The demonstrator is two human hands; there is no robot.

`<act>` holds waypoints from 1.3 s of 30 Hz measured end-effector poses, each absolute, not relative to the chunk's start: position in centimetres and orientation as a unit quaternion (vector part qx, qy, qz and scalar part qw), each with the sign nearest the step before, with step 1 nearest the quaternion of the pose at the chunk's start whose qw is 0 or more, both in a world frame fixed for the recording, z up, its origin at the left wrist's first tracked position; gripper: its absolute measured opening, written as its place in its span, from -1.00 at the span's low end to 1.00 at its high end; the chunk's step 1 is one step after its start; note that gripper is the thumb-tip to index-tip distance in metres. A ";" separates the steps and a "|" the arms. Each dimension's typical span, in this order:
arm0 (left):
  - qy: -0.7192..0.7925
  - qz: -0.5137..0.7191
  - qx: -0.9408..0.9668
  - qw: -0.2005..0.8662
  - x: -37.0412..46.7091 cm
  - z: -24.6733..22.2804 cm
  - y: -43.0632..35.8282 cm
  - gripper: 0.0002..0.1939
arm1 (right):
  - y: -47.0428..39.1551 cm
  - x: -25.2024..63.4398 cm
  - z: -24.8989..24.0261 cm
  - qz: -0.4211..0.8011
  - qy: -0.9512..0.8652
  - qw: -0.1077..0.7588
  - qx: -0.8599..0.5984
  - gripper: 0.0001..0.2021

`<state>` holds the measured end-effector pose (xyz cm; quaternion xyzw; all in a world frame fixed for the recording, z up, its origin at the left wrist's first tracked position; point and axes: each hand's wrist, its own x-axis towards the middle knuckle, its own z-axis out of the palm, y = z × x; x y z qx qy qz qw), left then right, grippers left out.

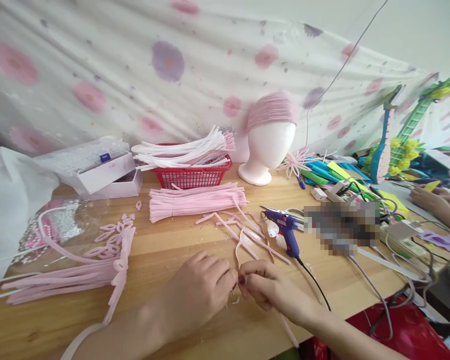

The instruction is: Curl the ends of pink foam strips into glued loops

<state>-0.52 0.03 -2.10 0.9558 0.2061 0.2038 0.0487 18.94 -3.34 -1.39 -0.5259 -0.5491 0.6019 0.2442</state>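
My left hand (206, 285) and my right hand (264, 285) meet low in the middle of the view, above the wooden table (165, 325). Both have their fingers pinched together, fingertips almost touching. A thin pink strip (239, 245) rises in a loop from between them; which hand grips it is hard to tell. Below my right hand, another pink strip (288, 331) slants toward the table's front edge. Just beyond the hands lie loose pink stems (234, 231), with a blue glue gun (285, 227) to their right.
Behind are a pink stem bundle (197, 202), a red basket (191, 176) of white stems and a foam head (270, 145). Pink pieces (112, 240) and white boxes (108, 175) stand left. Cables and power strips (408, 245) lie right, near another person's hands (433, 200).
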 end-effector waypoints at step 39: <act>0.109 0.243 0.963 -0.036 -1.0 -2.5 0.4 -0.75 | -3.6 19.0 -1.3 0.790 -0.327 0.229 -0.465 -0.88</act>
